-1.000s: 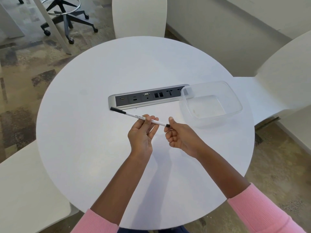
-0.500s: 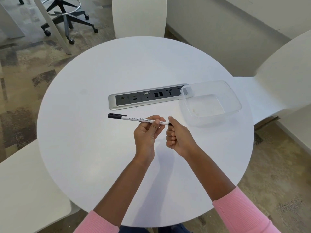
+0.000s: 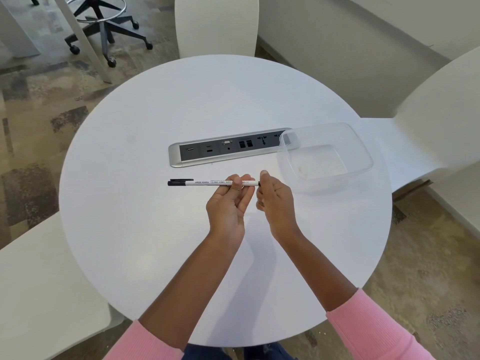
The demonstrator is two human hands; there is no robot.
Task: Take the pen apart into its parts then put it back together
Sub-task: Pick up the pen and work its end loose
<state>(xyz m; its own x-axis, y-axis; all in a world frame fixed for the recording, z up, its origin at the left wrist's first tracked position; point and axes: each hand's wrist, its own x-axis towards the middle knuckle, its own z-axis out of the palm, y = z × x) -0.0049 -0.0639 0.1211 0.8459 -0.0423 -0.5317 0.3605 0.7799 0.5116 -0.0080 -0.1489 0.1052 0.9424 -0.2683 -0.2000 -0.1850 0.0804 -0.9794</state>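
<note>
A white pen with a black cap at its left end and printed text along the barrel is held level above the round white table. My left hand holds the barrel near its right part, fingers curled round it. My right hand pinches the pen's black right end between thumb and fingers. The pen is in one piece, cap on.
A silver and grey power socket strip is set into the table just beyond the pen. A clear plastic tub stands to the right of it. White chairs surround the table; a wheeled stool base is at far left.
The pen has swung from tilted to level, its capped end moving nearer to me. Both hands shifted slightly right and kept their hold on it.
</note>
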